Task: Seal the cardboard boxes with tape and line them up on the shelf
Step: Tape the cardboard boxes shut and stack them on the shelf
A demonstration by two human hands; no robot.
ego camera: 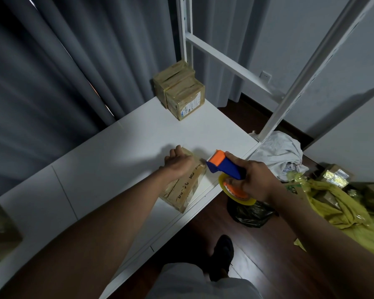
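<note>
Dark shoe [221,257] and pale trouser leg sit nearest, on the wood floor just below the white shelf [121,152]. On that shelf's near edge lies the cardboard box [185,188], steadied from above by the left hand [178,164], fingers curved over its far end. Beside the box, the right hand [254,180] grips a blue-and-orange tape dispenser [225,166], nose almost at the box's right corner. Best to press the box firmly, land the tape squarely on the seam and draw it straight. Two taped boxes [179,90] stand at the shelf's far end; a shelf upright [311,67], white cloth [279,152] and yellow bags [341,201] crowd the right side.
</note>
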